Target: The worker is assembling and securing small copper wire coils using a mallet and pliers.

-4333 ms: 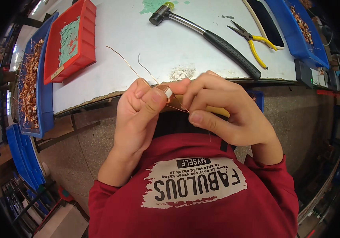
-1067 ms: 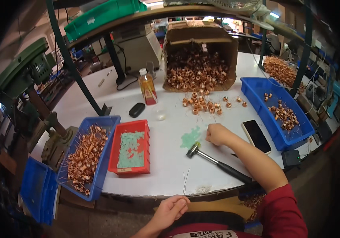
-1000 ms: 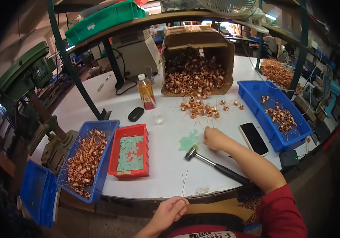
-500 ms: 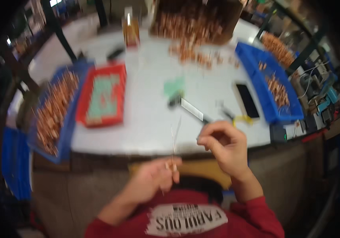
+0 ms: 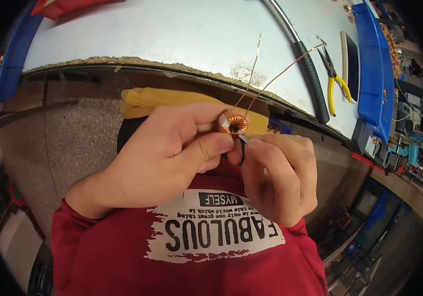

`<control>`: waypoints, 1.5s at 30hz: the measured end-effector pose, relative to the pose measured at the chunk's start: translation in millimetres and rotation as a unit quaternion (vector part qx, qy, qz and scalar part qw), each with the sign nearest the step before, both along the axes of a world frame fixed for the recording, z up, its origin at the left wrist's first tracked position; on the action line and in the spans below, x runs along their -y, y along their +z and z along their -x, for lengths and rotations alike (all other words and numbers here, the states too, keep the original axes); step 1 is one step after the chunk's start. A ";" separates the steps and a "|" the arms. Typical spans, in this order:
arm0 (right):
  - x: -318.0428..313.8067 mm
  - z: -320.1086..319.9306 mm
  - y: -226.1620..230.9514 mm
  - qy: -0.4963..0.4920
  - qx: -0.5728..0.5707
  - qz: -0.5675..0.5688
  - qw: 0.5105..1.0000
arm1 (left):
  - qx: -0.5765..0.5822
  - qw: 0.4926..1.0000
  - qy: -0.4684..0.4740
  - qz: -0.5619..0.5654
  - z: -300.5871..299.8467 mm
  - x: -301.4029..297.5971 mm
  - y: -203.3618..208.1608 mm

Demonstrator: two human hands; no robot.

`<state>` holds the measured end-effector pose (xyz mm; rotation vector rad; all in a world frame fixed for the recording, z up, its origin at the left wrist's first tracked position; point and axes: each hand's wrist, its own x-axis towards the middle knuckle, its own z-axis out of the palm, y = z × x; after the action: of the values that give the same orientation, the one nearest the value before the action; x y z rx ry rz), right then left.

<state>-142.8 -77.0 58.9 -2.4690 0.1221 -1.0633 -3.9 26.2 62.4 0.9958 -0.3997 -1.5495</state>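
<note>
Between the thumb and fingers of my left hand [image 5: 164, 148] sits a small ring coil [image 5: 234, 122] wound with copper wire. Two long copper wire ends [image 5: 254, 69] rise from it toward the table, spreading apart. My right hand [image 5: 283, 172] is closed in a pinch just right of the coil. It grips a small tool with a silvery tip and dark body [image 5: 243, 138], its tip touching or very near the ring's lower right edge. The fingers cover most of this tool, so its exact kind is hidden.
On the white table [image 5: 147, 37] lie a metal rod with a black grip [image 5: 310, 81], yellow-handled pliers [image 5: 337, 84] and a dark phone [image 5: 351, 66]. A blue bin [image 5: 376, 69] stands right; a red tray [image 5: 68, 9] is far left. Yellow cloth [image 5: 157, 101] lies below the table edge.
The view has tilted down toward my lap. My right hand has come from above the table edge to the coil. My left hand still holds the coil, whose two wire ends now spread apart.
</note>
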 end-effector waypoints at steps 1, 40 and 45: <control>-0.4 0.1 -0.8 -0.004 0.000 0.013 1.000 | 0.025 1.000 -0.010 -0.001 -0.7 0.3 -0.3; 5.6 5.6 -1.6 -0.129 0.024 -0.159 0.979 | 0.126 0.986 0.049 0.093 5.9 5.2 -10.8; 26.8 15.4 -9.0 -0.250 0.031 -0.155 0.955 | 0.103 0.990 0.037 0.087 1.9 7.0 -4.7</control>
<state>-158.1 -103.8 49.9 -2.1599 0.8643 -1.2065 -5.7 19.2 57.7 1.0258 -0.6250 -1.3256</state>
